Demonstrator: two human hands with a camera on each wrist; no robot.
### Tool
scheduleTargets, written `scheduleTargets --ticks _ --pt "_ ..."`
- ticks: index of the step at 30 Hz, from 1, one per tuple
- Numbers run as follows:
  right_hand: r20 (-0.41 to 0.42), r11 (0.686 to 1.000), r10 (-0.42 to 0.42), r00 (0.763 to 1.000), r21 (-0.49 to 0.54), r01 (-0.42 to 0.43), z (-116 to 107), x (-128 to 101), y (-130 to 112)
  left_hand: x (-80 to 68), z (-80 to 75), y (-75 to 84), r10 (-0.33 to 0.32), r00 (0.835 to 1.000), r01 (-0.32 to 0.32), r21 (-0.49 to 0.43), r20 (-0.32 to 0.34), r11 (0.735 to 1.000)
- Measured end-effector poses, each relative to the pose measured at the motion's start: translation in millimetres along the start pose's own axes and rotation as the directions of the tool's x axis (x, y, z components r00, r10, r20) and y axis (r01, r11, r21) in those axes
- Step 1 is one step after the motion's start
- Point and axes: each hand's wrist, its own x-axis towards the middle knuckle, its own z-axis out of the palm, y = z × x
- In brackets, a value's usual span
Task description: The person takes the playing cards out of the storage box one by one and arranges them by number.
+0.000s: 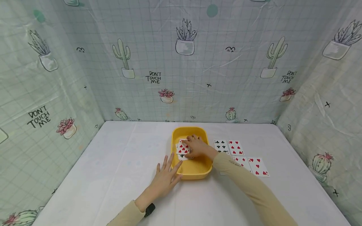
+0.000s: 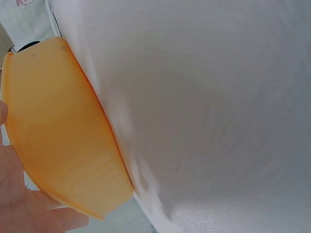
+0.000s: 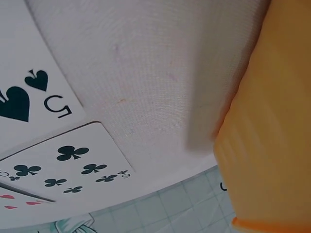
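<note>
A yellow plastic basket [image 1: 195, 169] stands on the white table, with a small stack of overlapping playing cards inside. My right hand [image 1: 196, 147] reaches in over its right side. Thumb and index finger grip the top heart card [image 1: 183, 148] at opposite edges; a club card [image 1: 182, 157] shows partly beneath. My left hand [image 1: 164, 180] has its fingers spread along the basket's near left rim, thumb toward the near corner. In the left wrist view, those fingertips rest at the rim of the basket [image 2: 63, 121]. The right wrist view shows only the basket's outer wall [image 3: 272, 116], not the hand.
Right of the basket, several face-up cards lie in rows. They include a six of clubs [image 3: 73, 162], a five of spades [image 3: 29, 97] and heart cards [image 1: 258, 167]. My right sleeve [image 1: 240, 175] covers some of them. A patterned curtain [image 1: 209, 62] encloses the table's back and sides.
</note>
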Motion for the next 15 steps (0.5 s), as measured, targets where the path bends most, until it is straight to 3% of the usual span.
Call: scheduleTargets --ticks 15 --pt "-0.028 0.999 -0.034 0.999 -0.004 0.033 -13 -10 -6 1.1 -1.2 1.2 -0.010 1.000 0.010 -0.004 0.010 1.000"
